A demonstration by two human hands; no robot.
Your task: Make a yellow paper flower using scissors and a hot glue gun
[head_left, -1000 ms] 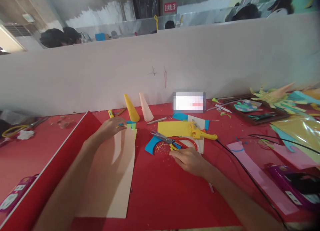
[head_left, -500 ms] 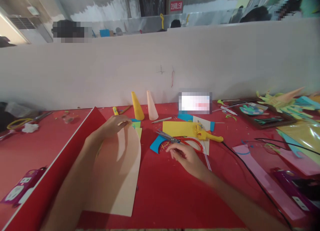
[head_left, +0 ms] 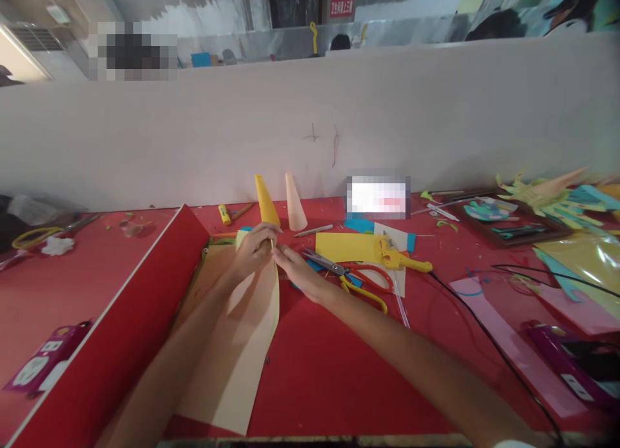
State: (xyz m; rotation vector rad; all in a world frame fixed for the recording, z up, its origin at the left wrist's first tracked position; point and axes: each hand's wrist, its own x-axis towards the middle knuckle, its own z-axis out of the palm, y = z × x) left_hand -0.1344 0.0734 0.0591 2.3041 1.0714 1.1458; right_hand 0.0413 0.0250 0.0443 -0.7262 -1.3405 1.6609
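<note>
A large cream paper sheet (head_left: 232, 377) lies on the red table (head_left: 329, 377), its far end lifted and curled. My left hand (head_left: 254, 248) has its fingers closed on the far end of this sheet. My right hand (head_left: 295, 267) meets it there, fingertips at the sheet's edge beside my left fingers; whether they pinch it is too small to tell. A yellow cone (head_left: 266, 203) and a pale pink cone (head_left: 294, 206) stand upright just beyond my hands. Scissors with red handles (head_left: 375, 274) and a yellow-handled tool (head_left: 368, 296) lie right of my right hand.
A yellow glue gun (head_left: 400, 261) with a black cord rests on yellow paper (head_left: 339, 246). A red divider (head_left: 121, 319) stands at left. Further right are a pink strip (head_left: 513, 351), a dark tray (head_left: 527, 232) and a purple case (head_left: 571, 364). A white partition (head_left: 217, 138) rises behind.
My left hand has moved right with the sheet's far end, which is now more curled. My right hand has moved left from beside the scissors to meet it, uncovering the yellow handle.
</note>
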